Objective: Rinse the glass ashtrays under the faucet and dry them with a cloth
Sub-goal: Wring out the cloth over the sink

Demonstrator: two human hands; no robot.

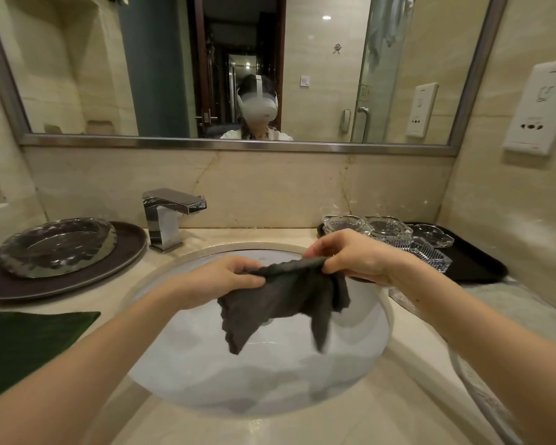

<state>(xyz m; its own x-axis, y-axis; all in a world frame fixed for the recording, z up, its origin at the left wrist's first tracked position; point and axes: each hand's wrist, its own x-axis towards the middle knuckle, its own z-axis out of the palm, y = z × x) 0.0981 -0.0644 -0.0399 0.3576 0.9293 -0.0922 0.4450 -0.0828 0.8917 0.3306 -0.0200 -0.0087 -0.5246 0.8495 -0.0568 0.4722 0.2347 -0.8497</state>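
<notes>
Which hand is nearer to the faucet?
Left. The left hand grips the cloth over the sink, just below and right of the faucet. The right hand grips it farther right, by the ashtrays.

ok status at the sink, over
Both hands, left and right, grip the dark cloth over the basin. Ashtrays wait on the black tray. Faucet off, nothing blocking.

Dark grey cloth [283, 297], white sink [206, 364], black tray [475, 268], green mat [29, 338].
</notes>
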